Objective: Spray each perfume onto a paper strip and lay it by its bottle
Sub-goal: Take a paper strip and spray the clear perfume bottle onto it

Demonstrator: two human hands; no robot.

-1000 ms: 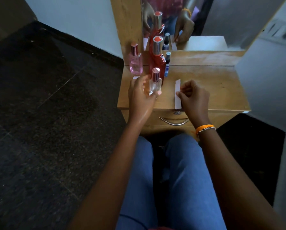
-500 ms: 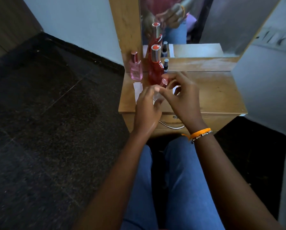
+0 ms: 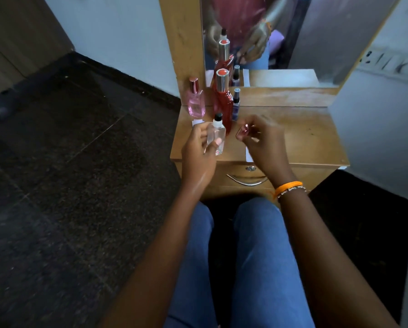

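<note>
Worktop (image 3: 304, 138): mirror (image 3: 292, 43) behind it at 12 o'clock.
Back row, 11 o'clock: three bottles (image 3: 222, 100) standing side by side.
Held bottle (image 3: 216, 136): in left hand (image 3: 198, 152), before that row.
Cap (image 3: 242, 130): in right hand (image 3: 264, 143), at the held bottle's 3 o'clock.
Paper strip (image 3: 248, 155): on the worktop's near edge, partly under the right hand.

left hand (image 3: 199, 150) gripping clear bottle (image 3: 216, 136), right hand (image 3: 261, 140) apparently pinching cap (image 3: 242, 130)

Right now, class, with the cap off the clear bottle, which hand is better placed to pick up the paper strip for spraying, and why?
Probably the right hand. It hovers directly over the paper strip near the table's front edge and holds only the small pink cap, easily set down. The left hand grips the clear bottle.
</note>
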